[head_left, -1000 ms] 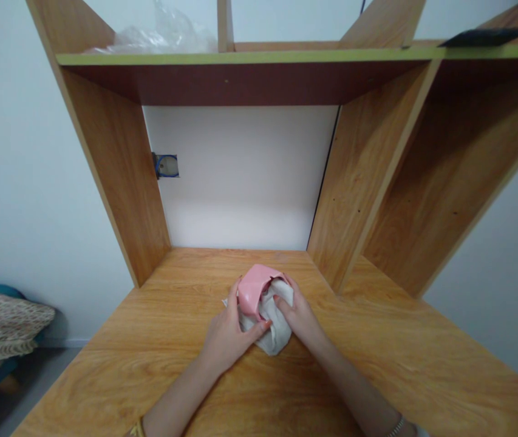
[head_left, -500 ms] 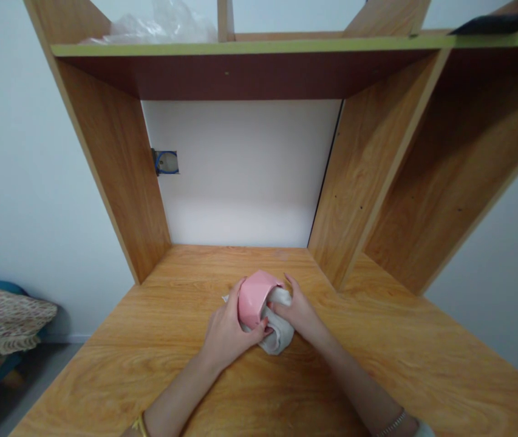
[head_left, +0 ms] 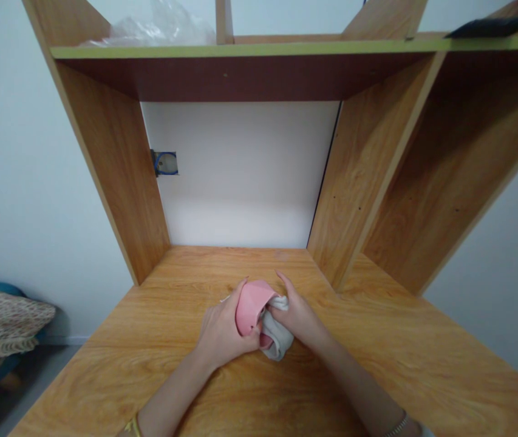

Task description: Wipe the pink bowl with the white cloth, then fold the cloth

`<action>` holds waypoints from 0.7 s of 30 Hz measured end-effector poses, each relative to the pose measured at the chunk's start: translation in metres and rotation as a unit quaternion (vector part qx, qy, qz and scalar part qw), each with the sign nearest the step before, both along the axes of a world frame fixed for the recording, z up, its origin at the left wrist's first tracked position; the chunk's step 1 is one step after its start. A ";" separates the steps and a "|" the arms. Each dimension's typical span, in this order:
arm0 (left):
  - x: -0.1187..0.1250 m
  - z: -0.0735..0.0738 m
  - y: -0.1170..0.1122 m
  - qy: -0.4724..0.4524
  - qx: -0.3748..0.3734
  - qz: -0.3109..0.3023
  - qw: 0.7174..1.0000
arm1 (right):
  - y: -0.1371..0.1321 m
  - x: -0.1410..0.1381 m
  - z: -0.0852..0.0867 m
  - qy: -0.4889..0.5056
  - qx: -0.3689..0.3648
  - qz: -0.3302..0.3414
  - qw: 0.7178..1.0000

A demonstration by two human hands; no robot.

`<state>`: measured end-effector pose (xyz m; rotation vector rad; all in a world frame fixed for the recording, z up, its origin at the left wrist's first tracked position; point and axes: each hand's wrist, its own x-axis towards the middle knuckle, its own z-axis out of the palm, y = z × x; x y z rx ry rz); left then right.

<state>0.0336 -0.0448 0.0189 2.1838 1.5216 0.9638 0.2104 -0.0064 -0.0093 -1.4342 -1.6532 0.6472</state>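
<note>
A glossy pink, faceted container [head_left: 252,302], like a small bowl or cup, is tilted with its opening toward the right, just above or on the desk. My left hand [head_left: 223,335] wraps around its left side, with the thumb at the near rim. A crumpled grey-white cloth [head_left: 279,340] is bunched at the opening, partly tucked in and hanging below the rim. My right hand [head_left: 301,317] grips the cloth; its fingers go into the opening and are partly hidden, while one finger sticks up behind.
Around my hands lies the wood-grain desk [head_left: 149,352]. Wooden side panels [head_left: 113,170] and a shelf [head_left: 259,51] frame the back. Clear plastic [head_left: 158,27] and a dark flat item [head_left: 490,27] rest on the shelf. A fringed blanket [head_left: 3,318] lies at left.
The pink container has turned and shifted slightly down toward me, its opening now less visible. My right hand has moved a little left, deeper against the rim with the cloth.
</note>
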 end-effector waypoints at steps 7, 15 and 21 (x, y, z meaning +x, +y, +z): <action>-0.001 -0.004 0.002 0.000 0.005 -0.004 1.000 | 0.004 0.003 -0.011 0.056 -0.010 0.052 0.997; -0.006 -0.013 0.011 -0.076 -0.018 0.005 0.997 | 0.001 -0.003 -0.009 0.122 0.015 0.001 0.992; -0.004 -0.016 0.012 -0.099 -0.014 -0.025 0.995 | 0.003 -0.007 -0.003 0.241 0.052 -0.035 0.968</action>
